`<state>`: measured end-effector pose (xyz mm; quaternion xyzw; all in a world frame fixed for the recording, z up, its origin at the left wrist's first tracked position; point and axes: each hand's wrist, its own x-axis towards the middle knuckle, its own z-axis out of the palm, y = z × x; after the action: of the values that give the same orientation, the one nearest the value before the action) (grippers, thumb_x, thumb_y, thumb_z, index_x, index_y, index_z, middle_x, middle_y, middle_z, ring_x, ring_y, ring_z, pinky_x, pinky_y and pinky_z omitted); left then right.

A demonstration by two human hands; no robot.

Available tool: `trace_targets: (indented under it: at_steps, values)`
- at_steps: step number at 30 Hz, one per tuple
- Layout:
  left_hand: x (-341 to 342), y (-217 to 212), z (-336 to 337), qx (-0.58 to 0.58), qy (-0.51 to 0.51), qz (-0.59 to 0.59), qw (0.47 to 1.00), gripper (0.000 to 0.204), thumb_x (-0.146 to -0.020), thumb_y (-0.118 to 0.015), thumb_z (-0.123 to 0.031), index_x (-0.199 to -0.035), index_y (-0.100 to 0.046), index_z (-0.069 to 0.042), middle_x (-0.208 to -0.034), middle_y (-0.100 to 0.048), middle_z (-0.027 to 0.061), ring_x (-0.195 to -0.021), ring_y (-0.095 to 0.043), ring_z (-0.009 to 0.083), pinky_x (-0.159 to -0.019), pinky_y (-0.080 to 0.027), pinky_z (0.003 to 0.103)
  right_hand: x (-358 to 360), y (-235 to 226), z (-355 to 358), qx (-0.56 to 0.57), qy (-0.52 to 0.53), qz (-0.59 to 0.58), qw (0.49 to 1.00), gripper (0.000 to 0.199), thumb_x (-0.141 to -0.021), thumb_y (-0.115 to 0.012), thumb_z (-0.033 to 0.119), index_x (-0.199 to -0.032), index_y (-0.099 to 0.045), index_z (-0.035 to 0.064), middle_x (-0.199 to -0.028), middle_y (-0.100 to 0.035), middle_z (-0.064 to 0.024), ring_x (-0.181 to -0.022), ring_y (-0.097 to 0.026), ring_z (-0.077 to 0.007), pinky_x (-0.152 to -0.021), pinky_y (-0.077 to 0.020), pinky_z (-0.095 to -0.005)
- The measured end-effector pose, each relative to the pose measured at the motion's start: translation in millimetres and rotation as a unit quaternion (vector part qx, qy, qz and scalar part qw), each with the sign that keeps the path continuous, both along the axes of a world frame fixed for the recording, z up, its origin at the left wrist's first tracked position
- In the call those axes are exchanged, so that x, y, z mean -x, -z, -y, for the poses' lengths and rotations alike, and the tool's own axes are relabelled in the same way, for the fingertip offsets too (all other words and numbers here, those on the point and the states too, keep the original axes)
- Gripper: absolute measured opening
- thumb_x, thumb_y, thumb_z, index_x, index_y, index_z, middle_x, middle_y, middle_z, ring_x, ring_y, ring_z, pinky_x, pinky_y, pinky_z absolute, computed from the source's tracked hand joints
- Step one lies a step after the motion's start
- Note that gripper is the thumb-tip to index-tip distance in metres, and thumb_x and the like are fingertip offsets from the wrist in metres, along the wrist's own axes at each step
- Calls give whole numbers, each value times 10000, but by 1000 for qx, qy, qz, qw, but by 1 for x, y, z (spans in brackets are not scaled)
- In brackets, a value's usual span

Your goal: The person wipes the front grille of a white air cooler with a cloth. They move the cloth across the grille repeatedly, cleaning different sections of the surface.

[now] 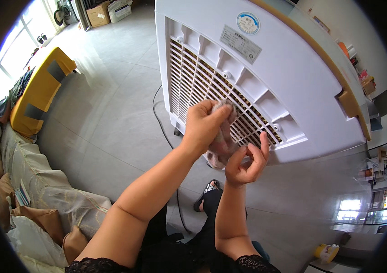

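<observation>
A bunched, pale pinkish-grey cloth (223, 141) is gripped in my left hand (201, 127), pressed against the slatted grille (193, 75) of a white boxy appliance (289, 68). The cloth's lower end hangs below my fingers. Just right of it, my right hand (248, 164) is by the grille's lower corner. One finger there points up while the thumb and another fingertip come close in a pinch. Whatever lies between those tips is too small to make out. Behind the slats shows a brownish textured pad.
A black cord (160, 120) runs along the grey tiled floor (107, 91) beside the appliance. To the left are a yellow-covered piece of furniture (43, 91) and a sofa under a pale cover (43, 177). A cardboard box (98, 14) stands far back.
</observation>
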<state>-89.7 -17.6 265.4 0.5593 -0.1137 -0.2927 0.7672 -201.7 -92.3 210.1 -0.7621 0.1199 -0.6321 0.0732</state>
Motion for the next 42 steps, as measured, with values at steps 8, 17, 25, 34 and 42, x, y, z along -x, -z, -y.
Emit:
trace_targets:
  at_steps: [8, 17, 25, 34, 42]
  values:
    - [12, 8, 21, 42, -37, 49, 997, 164, -895, -631, -116, -818, -592, 23, -738, -646, 84, -605, -583, 101, -545, -485, 232, 0, -12, 6, 66, 9, -56, 996, 147, -821, -592, -44, -967, -606, -43, -1192, -564, -242, -694, -599, -183, -468, -459, -225]
    - [10, 9, 23, 70, -58, 0, 996, 141, -875, -637, -106, -858, -575, 19, -728, -633, 105, -527, -564, 121, -421, -448, 251, 0, -14, 7, 84, 26, -81, 993, 124, -816, -600, -30, -932, -645, -22, -1240, -509, -221, -778, -610, -220, -507, -490, -252]
    - [0, 7, 17, 159, -60, -65, 983, 158, -889, -643, -111, -803, -588, 10, -799, -649, 97, -571, -569, 109, -454, -455, 232, 2, -5, 5, 21, 14, -91, 995, 136, -797, -610, -50, -915, -653, 2, -1265, -496, -229, -645, -579, -141, -589, -498, -273]
    - [3, 10, 23, 109, -85, -94, 986, 155, -888, -619, -105, -802, -578, 18, -748, -638, 101, -611, -595, 125, -505, -484, 246, 1, 4, 3, -39, -11, -86, 995, 132, -818, -611, -10, -943, -654, -4, -1278, -464, -256, -815, -614, -247, -689, -520, -297]
    - [-4, 11, 18, 139, -52, -89, 985, 119, -836, -650, -52, -808, -571, 32, -738, -630, 100, -643, -600, 137, -575, -510, 257, -2, 4, 2, -28, -11, -79, 996, 130, -808, -587, -63, -916, -651, -30, -1305, -416, -271, -759, -645, -201, -674, -563, -295]
